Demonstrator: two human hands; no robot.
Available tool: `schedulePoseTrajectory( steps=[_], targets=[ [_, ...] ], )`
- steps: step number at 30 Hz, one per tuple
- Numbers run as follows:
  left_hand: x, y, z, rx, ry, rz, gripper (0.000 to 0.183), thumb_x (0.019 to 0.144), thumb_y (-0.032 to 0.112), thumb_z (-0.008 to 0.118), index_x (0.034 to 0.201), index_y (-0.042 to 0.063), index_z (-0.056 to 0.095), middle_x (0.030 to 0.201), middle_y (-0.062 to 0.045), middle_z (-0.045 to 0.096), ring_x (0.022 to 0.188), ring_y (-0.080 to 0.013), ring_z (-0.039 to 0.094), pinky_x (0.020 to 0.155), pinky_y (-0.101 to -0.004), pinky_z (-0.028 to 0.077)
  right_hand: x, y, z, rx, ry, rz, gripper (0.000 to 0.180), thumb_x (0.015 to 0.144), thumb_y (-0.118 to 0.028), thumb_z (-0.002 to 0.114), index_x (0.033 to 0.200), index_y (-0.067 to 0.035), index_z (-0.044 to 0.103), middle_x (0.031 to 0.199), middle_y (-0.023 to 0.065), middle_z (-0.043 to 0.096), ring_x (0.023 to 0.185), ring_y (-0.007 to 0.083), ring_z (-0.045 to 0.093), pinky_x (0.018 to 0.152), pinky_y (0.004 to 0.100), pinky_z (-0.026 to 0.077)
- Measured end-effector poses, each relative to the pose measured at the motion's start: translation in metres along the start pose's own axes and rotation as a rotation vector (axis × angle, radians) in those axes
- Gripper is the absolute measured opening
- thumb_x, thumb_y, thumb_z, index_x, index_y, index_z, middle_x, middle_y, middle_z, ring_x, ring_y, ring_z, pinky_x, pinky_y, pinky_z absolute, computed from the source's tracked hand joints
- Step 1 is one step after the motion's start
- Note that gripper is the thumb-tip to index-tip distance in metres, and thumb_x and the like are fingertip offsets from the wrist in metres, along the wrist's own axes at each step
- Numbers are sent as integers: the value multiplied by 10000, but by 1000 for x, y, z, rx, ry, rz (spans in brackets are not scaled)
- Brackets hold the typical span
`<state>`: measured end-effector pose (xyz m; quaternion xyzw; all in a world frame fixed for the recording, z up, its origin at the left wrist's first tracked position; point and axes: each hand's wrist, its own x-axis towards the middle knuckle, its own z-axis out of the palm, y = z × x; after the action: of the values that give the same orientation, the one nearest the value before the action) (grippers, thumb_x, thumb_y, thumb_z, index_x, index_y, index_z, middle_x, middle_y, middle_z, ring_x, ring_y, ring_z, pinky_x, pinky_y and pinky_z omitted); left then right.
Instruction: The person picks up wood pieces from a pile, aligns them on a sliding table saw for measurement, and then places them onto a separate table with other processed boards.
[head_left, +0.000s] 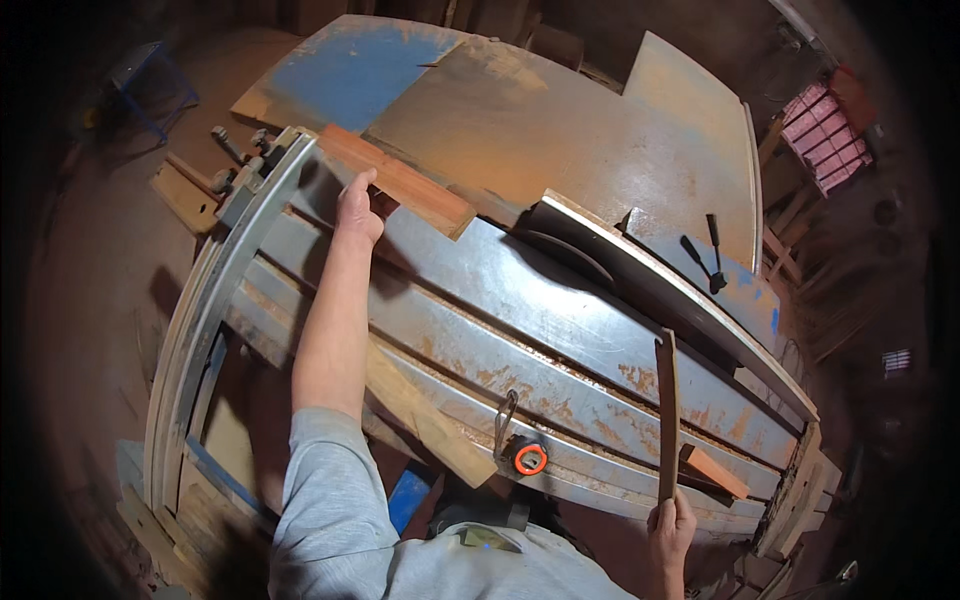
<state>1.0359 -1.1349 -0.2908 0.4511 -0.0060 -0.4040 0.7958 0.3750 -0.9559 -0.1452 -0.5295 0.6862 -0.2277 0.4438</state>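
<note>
My left hand (360, 208) grips the near edge of a reddish wooden board (397, 180), whose left end lies by the metal crosscut fence (262, 176) of a sliding table saw. My right hand (672, 517) holds the lower end of a thin wooden stick (667, 412), its notched tip pointing away from me over the grooved metal table (480, 262). Right of the board, a dark circular saw blade (574, 255) shows beside the long rip fence (675, 292). A short reddish offcut (714, 471) lies just right of the stick.
A tape measure (529, 458) with an orange ring and a metal loop (506, 424) lie at the near table edge. A pale wooden piece (431, 412) extends past that edge. Black levers (712, 259) stand behind the rip fence. Wooden pieces (799, 495) are at the table's right end.
</note>
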Motion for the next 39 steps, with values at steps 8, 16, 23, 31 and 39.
schedulePoseTrajectory(
  steps=[8, 16, 23, 31, 39],
  targets=[
    [-150, 22, 18, -443, -376, 54, 409, 1019, 401, 527, 1235, 64, 608, 1081, -108, 685, 956, -287, 656, 877, -477, 541, 39, 8, -18, 30, -128, -188, 254, 1063, -172, 460, 1129, 1, 634, 637, -41, 488, 477, 37, 432, 426, 209, 334],
    [-297, -72, 45, -685, -581, -59, 474, 1042, 439, 442, 1120, 14, 636, 962, -153, 672, 789, -283, 662, 718, -425, 576, 71, 78, -117, 95, -294, -208, 246, 1046, -110, 475, 1151, 30, 648, 667, -11, 544, 543, 48, 488, 482, 219, 384],
    [-443, -198, 119, -507, -442, -106, 438, 1042, 385, 445, 1188, -3, 586, 947, -108, 644, 807, -251, 623, 739, -396, 540, 96, 146, -243, 72, -297, -381, 273, 1073, -170, 459, 1209, -9, 633, 634, -37, 495, 465, 33, 420, 419, 213, 321],
    [-533, -361, 249, -167, -81, -215, 364, 1022, 199, 566, 1329, 4, 551, 1316, -121, 608, 1216, -277, 581, 1070, -459, 450, 113, 214, -344, 281, -197, -167, 289, 1066, -152, 500, 1272, 10, 621, 734, -25, 547, 571, 40, 477, 488, 213, 387],
    [-480, -435, 320, 26, 42, -212, 363, 1005, 153, 616, 1278, -78, 552, 1271, -151, 601, 1167, -240, 576, 1041, -406, 445, 128, 237, -398, 340, -137, -217, 262, 1061, -129, 506, 1245, 19, 618, 747, -26, 554, 588, 36, 497, 502, 197, 405]
  ],
)
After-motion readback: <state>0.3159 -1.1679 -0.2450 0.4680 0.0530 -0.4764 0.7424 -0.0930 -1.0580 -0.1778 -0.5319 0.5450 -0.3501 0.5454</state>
